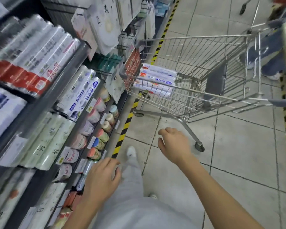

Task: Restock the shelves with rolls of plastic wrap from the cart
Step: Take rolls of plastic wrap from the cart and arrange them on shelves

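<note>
Head camera shows both hands (103,177) (174,144) loosely curled, rolls (155,78) in the cart (205,63).

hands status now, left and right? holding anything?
Left hand: open, fingers loosely curled, holding nothing.
Right hand: open, empty, short of the cart.

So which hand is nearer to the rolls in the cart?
Right. The right hand hangs empty over the floor, just short of the cart that holds the rolls. The left hand is further back, beside the shelves.
</note>
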Action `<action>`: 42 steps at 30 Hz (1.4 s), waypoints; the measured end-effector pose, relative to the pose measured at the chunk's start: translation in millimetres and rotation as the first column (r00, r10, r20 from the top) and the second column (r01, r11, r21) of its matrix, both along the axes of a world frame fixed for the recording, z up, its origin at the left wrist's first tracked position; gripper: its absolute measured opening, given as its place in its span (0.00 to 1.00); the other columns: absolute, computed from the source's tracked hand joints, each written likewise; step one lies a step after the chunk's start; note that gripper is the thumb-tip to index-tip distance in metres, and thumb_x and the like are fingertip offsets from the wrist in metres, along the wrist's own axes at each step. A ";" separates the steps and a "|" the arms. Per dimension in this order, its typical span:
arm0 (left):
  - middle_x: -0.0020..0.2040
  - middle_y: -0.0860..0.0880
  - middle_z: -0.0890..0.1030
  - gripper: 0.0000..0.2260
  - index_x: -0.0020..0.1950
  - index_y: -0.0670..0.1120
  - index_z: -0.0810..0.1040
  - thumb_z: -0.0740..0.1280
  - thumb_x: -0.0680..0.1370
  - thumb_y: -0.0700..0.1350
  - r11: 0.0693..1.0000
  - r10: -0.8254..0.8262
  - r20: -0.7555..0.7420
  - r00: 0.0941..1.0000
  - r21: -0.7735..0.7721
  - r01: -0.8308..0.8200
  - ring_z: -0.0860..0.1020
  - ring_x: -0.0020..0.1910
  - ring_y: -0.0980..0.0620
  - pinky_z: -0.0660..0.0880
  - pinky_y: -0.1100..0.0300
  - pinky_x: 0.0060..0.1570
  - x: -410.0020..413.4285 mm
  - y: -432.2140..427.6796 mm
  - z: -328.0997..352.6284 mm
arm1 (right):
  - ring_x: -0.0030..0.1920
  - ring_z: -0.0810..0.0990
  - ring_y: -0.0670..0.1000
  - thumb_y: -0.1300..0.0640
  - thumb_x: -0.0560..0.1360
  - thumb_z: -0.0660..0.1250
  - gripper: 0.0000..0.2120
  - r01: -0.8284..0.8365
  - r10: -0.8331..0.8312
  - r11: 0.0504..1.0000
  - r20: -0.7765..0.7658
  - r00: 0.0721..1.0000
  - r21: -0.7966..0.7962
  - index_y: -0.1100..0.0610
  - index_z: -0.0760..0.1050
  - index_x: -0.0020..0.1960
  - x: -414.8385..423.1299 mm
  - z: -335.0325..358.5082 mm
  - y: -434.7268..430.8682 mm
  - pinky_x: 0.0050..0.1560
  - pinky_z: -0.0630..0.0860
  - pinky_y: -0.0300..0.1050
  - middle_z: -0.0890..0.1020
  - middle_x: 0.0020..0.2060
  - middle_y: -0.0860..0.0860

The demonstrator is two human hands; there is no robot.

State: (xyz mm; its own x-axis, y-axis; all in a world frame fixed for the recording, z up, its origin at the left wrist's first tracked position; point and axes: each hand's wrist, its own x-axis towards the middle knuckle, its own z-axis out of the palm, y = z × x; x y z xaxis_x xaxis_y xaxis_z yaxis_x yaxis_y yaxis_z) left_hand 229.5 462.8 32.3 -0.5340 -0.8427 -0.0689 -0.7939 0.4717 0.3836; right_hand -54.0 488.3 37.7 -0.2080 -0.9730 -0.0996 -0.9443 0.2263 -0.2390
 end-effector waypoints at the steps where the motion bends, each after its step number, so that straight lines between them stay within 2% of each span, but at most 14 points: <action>1: 0.43 0.54 0.80 0.14 0.48 0.48 0.82 0.59 0.77 0.50 1.000 -0.009 -0.012 1.000 -0.003 0.009 0.78 0.40 0.50 0.74 0.56 0.39 -8.0 -19.0 -2.4 | 0.51 0.80 0.59 0.55 0.80 0.61 0.11 0.002 -0.002 1.000 0.000 1.000 -0.004 0.56 0.80 0.57 -5.5 -0.5 -15.6 0.50 0.74 0.51 0.82 0.49 0.53; 5: 0.43 0.54 0.80 0.12 0.49 0.48 0.81 0.59 0.77 0.50 0.997 -0.080 -0.017 0.997 0.015 0.080 0.78 0.40 0.50 0.75 0.52 0.39 -44.4 -103.5 -7.0 | 0.46 0.81 0.60 0.56 0.78 0.64 0.09 0.043 -0.043 0.998 -0.010 0.999 0.035 0.57 0.81 0.54 -23.9 -2.7 -67.0 0.46 0.75 0.52 0.82 0.45 0.54; 10: 0.43 0.53 0.79 0.11 0.48 0.49 0.80 0.59 0.76 0.49 0.979 -0.205 -0.043 0.978 -0.027 0.204 0.77 0.41 0.49 0.75 0.53 0.38 -105.1 -207.8 4.6 | 0.41 0.81 0.58 0.55 0.73 0.64 0.09 0.125 -0.124 0.991 -0.023 0.992 0.040 0.55 0.81 0.49 -39.7 4.8 -112.1 0.39 0.79 0.54 0.81 0.41 0.51; 15: 0.45 0.50 0.80 0.11 0.51 0.46 0.81 0.62 0.76 0.47 0.954 -0.291 -0.032 0.956 -0.082 0.288 0.78 0.42 0.47 0.77 0.50 0.43 -180.1 -302.0 20.5 | 0.41 0.81 0.56 0.55 0.72 0.65 0.07 0.215 -0.215 0.977 0.011 0.977 0.015 0.53 0.80 0.47 -60.4 8.1 -146.3 0.38 0.79 0.53 0.80 0.40 0.49; 17: 0.45 0.49 0.81 0.08 0.51 0.45 0.82 0.66 0.76 0.45 0.946 -0.315 -0.039 0.948 -0.096 0.310 0.78 0.43 0.47 0.77 0.50 0.44 -211.3 -332.1 23.4 | 0.40 0.80 0.56 0.56 0.72 0.65 0.06 0.232 -0.233 0.973 0.024 0.972 0.007 0.53 0.80 0.46 -73.9 7.3 -163.4 0.37 0.78 0.52 0.79 0.40 0.48; 20: 0.44 0.50 0.79 0.04 0.49 0.45 0.81 0.68 0.75 0.43 0.932 -0.349 -0.044 0.936 -0.117 0.342 0.77 0.42 0.48 0.73 0.52 0.42 -254.4 -372.6 18.7 | 0.41 0.80 0.54 0.53 0.74 0.61 0.09 0.241 -0.243 0.970 0.052 0.969 0.027 0.52 0.79 0.47 -101.6 0.5 -190.6 0.38 0.77 0.50 0.79 0.41 0.48; 26: 0.48 0.52 0.81 0.07 0.54 0.48 0.82 0.66 0.78 0.45 0.950 -0.311 0.014 0.950 -0.032 0.311 0.78 0.44 0.52 0.75 0.53 0.46 -320.0 -436.1 3.9 | 0.39 0.79 0.55 0.52 0.72 0.58 0.11 0.190 -0.196 0.979 0.104 0.975 0.070 0.52 0.79 0.45 -179.8 -20.3 -261.8 0.38 0.77 0.50 0.78 0.38 0.48; 31: 0.44 0.53 0.79 0.10 0.49 0.49 0.80 0.59 0.77 0.49 0.969 -0.245 0.060 0.968 0.051 0.242 0.77 0.41 0.51 0.77 0.52 0.43 -339.9 -452.9 -11.5 | 0.37 0.80 0.54 0.54 0.72 0.65 0.07 0.100 -0.126 0.974 0.119 0.985 0.202 0.52 0.80 0.46 -238.0 -37.4 -325.3 0.35 0.76 0.47 0.80 0.38 0.48; 33: 0.42 0.52 0.79 0.11 0.47 0.48 0.80 0.59 0.75 0.49 0.972 -0.224 0.113 0.968 0.098 0.213 0.78 0.40 0.49 0.77 0.53 0.41 -341.1 -455.9 -26.1 | 0.42 0.81 0.56 0.54 0.73 0.65 0.09 0.047 -0.089 0.953 0.129 0.988 0.300 0.54 0.80 0.51 -258.2 -55.4 -351.1 0.39 0.76 0.47 0.81 0.42 0.51; 36: 0.41 0.49 0.78 0.09 0.44 0.48 0.79 0.61 0.74 0.49 0.967 -0.210 0.203 0.956 0.185 0.173 0.79 0.39 0.47 0.76 0.53 0.37 -340.4 -466.2 -57.1 | 0.53 0.79 0.57 0.54 0.79 0.61 0.13 -0.029 -0.047 0.900 0.162 0.986 0.436 0.53 0.77 0.62 -276.2 -90.2 -380.5 0.52 0.76 0.49 0.81 0.53 0.52; 40: 0.39 0.48 0.79 0.14 0.46 0.47 0.82 0.58 0.75 0.50 0.958 -0.191 0.247 0.950 0.258 0.126 0.80 0.39 0.44 0.77 0.54 0.36 -338.6 -487.8 -97.8 | 0.57 0.78 0.59 0.52 0.82 0.58 0.15 -0.028 -0.073 0.844 0.166 0.983 0.536 0.54 0.74 0.67 -280.6 -138.4 -405.8 0.54 0.74 0.50 0.79 0.59 0.54; 42: 0.42 0.47 0.81 0.13 0.50 0.46 0.83 0.61 0.75 0.48 0.940 -0.189 0.277 0.942 0.328 0.093 0.81 0.41 0.44 0.77 0.54 0.38 -338.1 -498.8 -117.6 | 0.59 0.78 0.60 0.52 0.82 0.59 0.16 -0.031 -0.094 0.807 0.179 0.979 0.590 0.55 0.73 0.68 -276.8 -168.4 -415.7 0.57 0.75 0.51 0.79 0.60 0.55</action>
State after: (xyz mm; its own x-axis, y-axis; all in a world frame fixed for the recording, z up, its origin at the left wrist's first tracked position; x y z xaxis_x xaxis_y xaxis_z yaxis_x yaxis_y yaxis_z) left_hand -108.6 -35.9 -85.3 -0.5587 -0.6716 -0.4867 -0.8280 0.4853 0.2809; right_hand -330.7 72.6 -130.8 -0.1537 -0.7076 -0.6897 -0.8840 0.4103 -0.2240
